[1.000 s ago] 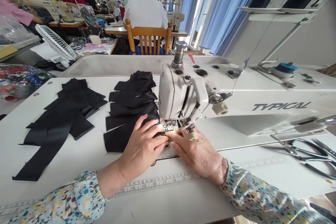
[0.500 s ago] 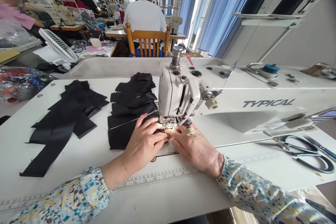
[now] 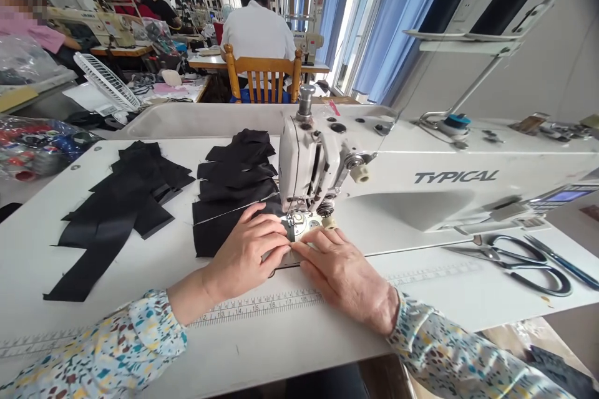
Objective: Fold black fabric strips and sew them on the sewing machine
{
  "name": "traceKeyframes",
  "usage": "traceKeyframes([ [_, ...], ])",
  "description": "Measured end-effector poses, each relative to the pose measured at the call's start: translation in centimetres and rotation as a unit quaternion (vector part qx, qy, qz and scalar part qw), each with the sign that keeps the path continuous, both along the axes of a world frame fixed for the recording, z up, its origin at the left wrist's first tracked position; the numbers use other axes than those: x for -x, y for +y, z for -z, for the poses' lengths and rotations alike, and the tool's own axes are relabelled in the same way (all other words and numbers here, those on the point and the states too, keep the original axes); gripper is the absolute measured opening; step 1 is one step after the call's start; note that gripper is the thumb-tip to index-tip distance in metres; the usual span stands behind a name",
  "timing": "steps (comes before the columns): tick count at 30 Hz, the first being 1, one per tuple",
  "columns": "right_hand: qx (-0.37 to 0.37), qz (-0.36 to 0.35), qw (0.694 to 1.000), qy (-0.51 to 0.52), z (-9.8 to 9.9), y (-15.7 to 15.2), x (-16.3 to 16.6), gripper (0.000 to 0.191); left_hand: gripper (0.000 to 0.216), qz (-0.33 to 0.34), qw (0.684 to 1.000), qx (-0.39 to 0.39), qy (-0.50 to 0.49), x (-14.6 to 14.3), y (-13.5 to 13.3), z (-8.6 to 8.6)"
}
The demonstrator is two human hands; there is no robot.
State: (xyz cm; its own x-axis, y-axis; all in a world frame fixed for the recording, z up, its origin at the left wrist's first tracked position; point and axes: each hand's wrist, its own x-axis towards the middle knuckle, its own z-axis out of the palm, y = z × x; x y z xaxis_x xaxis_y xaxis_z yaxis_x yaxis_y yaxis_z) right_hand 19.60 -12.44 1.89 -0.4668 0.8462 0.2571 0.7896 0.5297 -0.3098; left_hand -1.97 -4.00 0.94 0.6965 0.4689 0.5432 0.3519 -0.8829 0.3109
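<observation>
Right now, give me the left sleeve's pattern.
The sleeve has teal, yellow and brown speckles on white; best in the head view.

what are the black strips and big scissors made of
The black strips look like woven cloth with a soft sheen and slightly frayed edges. The scissors look like steel, going by the bright blades; the dark handles may be coated.

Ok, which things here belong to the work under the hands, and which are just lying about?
Part of the work: left hand, right hand, stacked black fabric strips, white sewing machine.
Just lying about: steel scissors, desk fan, plastic bag.
</observation>
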Motion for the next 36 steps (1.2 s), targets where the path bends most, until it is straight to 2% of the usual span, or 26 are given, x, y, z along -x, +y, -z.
traceKeyframes([
  [6,-0.010,-0.002,1.000,0.011,0.3,0.2,-0.2,0.030,0.020,0.054,0.997,0.008,0.060,0.7,1.1,-0.2],
  [10,-0.020,-0.004,1.000,0.005,0.4,0.1,-0.2,0.031,0.020,0.063,0.997,0.000,0.052,0.8,1.2,-0.1],
  [14,-0.039,-0.012,0.999,-0.020,0.3,-0.1,-0.1,0.034,0.029,0.071,0.995,0.002,0.076,0.4,1.6,-0.1],
  [17,-0.010,-0.015,1.000,0.006,0.1,0.0,-0.5,0.033,0.031,0.073,0.994,0.006,0.086,0.6,1.7,-0.1],
  [21,0.040,0.026,0.996,0.069,-0.1,0.6,-1.0,0.032,0.033,0.074,0.992,0.006,0.104,1.0,1.5,-0.2],
  [25,0.044,0.011,0.998,0.054,0.0,0.9,-0.7,0.034,0.031,0.071,0.992,0.000,0.106,1.2,1.1,-0.2],
  [32,-0.021,0.008,1.000,-0.017,0.2,0.3,0.0,0.032,0.027,0.059,0.996,0.034,0.057,0.8,1.3,-0.3],
  [36,-0.071,-0.002,0.996,-0.060,0.5,0.3,0.1,0.030,0.030,0.044,0.994,0.033,0.097,0.6,1.2,-0.3],
])
